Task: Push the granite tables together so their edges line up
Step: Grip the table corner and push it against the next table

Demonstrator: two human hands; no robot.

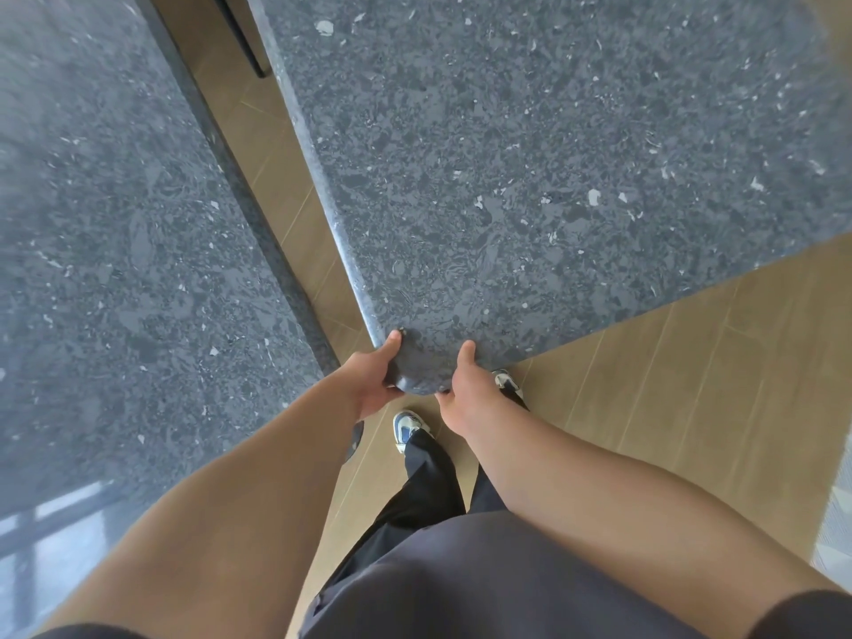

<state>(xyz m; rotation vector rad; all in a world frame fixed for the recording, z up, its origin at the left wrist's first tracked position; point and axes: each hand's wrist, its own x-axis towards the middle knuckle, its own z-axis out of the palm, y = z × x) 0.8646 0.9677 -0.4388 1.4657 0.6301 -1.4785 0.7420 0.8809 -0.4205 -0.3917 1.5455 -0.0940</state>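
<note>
We are standing in dark trousers (428, 477) and blue-and-white shoes (408, 428) on a tan tiled floor (668, 385), looking down past our bare forearms. Our left hand (369, 385) is gripping the near rounded corner of the right granite tabletop (530, 154), thumb lying on top and fingers curling underneath the edge, out of sight. Our right hand (465, 394) is grasping the same corner just beside it, thumb pressing on the stone surface and fingers wrapping below the rim. This tabletop is sitting tilted relative to the left granite tabletop (115, 246), so a wedge of floor is showing between them, narrower farther away and wider toward us; their edges are running apart, not touching. Farther up the gap, a dark table leg (242, 36) is showing beneath the right slab.
</note>
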